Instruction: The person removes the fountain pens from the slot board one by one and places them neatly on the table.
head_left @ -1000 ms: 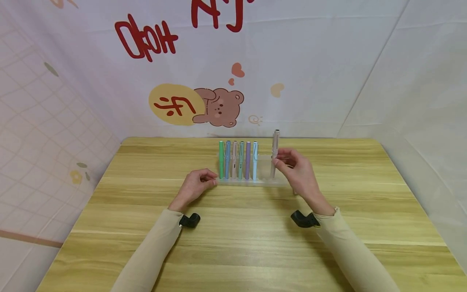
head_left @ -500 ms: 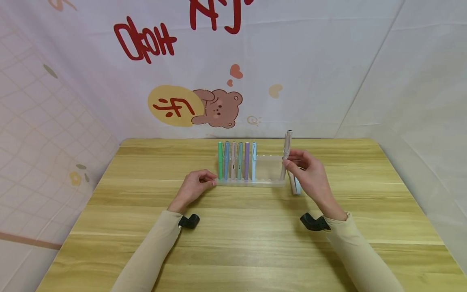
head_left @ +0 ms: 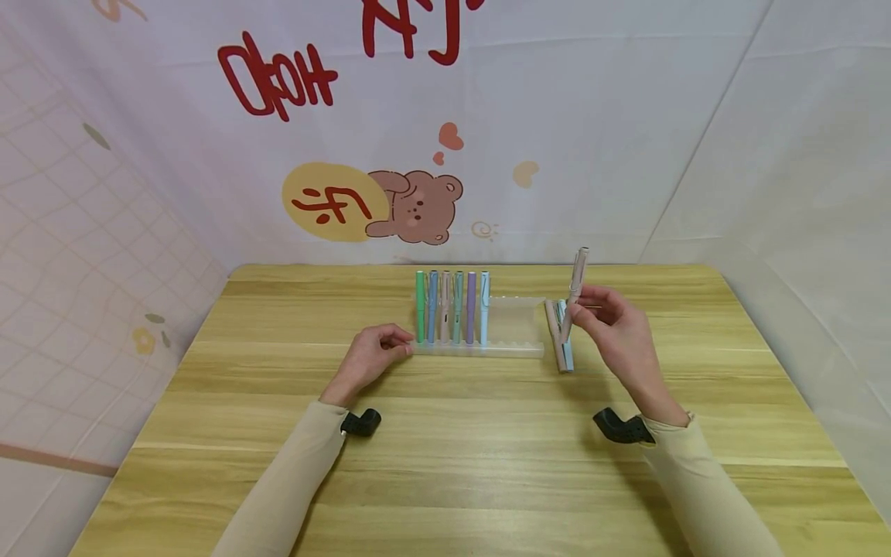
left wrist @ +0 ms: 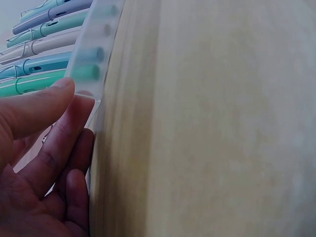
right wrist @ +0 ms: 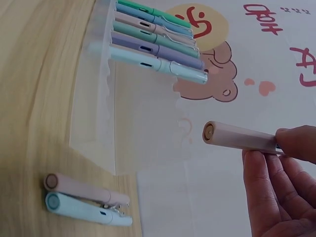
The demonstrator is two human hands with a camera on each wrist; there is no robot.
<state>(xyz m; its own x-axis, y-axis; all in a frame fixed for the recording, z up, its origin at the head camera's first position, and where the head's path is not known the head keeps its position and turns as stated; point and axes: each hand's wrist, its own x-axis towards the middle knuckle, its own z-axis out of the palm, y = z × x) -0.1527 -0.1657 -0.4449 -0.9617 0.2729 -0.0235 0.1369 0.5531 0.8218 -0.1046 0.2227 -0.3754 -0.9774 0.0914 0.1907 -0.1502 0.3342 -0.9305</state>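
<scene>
A clear pen rack (head_left: 515, 350) stands on the table with several pens upright in its left part, from a green pen (head_left: 421, 305) to a purple pen (head_left: 471, 308) and a pale blue pen (head_left: 485, 309). My left hand (head_left: 373, 353) pinches the rack's left end between thumb and fingers. To the right of the rack, my right hand (head_left: 621, 333) holds a pinkish-beige pen (head_left: 578, 272) by its barrel, clip end up and slightly tilted. Below it lie another pinkish-beige pen (right wrist: 81, 189) and a light blue pen (right wrist: 81, 207), side by side on the table.
The wooden table (head_left: 445, 464) ends at a white cloth backdrop (head_left: 592, 116) with a printed bear (head_left: 425, 205) and red lettering. More cloth hangs along both sides. The rack's right-hand slots hold no pens.
My right hand has moved right with the pinkish-beige pen, from over the rack's right part to past its end, and the pen now leans. The left hand keeps its place.
</scene>
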